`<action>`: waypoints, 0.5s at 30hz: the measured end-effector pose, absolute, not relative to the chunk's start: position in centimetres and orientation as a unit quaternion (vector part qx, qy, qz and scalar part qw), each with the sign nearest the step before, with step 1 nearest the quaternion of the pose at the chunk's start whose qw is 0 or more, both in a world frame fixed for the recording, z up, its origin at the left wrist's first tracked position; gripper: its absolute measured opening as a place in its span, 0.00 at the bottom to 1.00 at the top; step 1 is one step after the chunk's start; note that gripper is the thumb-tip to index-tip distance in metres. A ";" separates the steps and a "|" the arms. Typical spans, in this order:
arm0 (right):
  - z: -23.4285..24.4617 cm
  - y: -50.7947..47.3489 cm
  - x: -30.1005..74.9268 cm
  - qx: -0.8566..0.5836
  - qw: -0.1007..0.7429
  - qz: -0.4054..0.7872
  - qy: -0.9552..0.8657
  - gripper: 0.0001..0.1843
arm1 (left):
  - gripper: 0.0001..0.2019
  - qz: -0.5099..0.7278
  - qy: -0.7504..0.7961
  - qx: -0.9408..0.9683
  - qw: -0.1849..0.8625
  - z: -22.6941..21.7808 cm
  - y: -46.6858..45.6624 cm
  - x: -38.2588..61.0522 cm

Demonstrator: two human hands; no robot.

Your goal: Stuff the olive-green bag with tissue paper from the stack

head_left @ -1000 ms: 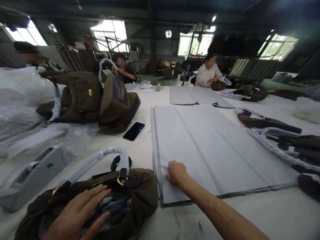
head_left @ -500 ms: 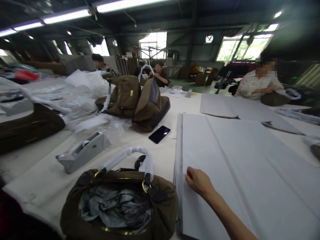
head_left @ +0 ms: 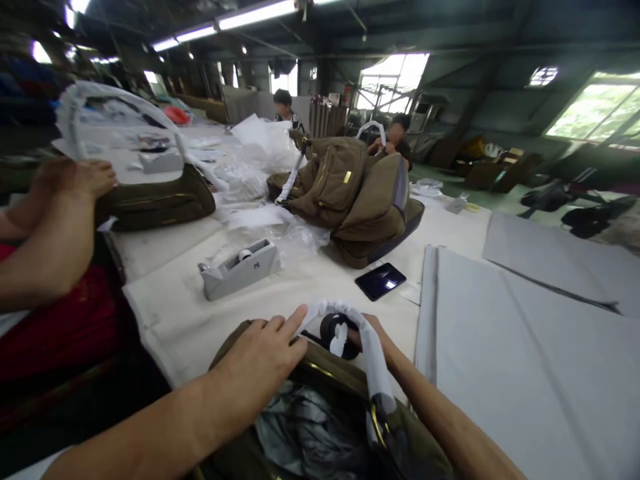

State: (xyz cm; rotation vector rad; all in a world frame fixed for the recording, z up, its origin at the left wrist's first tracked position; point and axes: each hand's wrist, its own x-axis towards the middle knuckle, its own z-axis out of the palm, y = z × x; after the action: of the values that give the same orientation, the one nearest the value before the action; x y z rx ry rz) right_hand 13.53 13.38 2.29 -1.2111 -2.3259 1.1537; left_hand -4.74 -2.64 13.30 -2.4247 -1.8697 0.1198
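Observation:
An olive-brown handbag (head_left: 415, 437), its mouth open with crumpled grey stuffing (head_left: 310, 427) inside, sits right in front of me. White wrap covers its arched handle (head_left: 373, 347). My left hand (head_left: 265, 360) is closed over the far left rim of the bag, thumb and forefinger at the handle's left base. Behind the handle, my right hand (head_left: 377, 333) reaches beside a round black object (head_left: 333, 327) with a white piece on it. The handle hides most of my right fingers, so their grip does not show.
A grey tape dispenser (head_left: 240, 270) and a phone (head_left: 381, 281) lie beyond the bag. More brown bags (head_left: 345, 187) stand behind them, near clear plastic wrap. Stacked pale sheets (head_left: 530, 347) cover the right side. At left, a co-worker's hands (head_left: 87, 177) touch another bag (head_left: 160, 200).
My right hand has left the pale sheets and gone behind the handle. My left hand has come onto the bag. The view has swung left, bringing a co-worker's arms into sight.

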 end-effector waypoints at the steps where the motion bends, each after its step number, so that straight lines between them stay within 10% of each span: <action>1: 3.5 13.5 13.4 -0.425 0.139 0.396 -0.802 0.08 | 0.12 0.069 -0.612 -0.788 0.020 13.4 -2.1 -4.7; 15: 12.6 7.1 15.0 -0.300 -0.126 0.758 -0.566 0.24 | 0.09 -0.386 -0.635 -0.654 -0.145 14.4 -0.5 -8.4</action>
State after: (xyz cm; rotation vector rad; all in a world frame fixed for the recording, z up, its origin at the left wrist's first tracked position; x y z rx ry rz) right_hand 15.01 7.07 12.56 -1.0252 -1.9352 2.5925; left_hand -8.42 -0.53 14.44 -2.2669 -2.2015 -1.3381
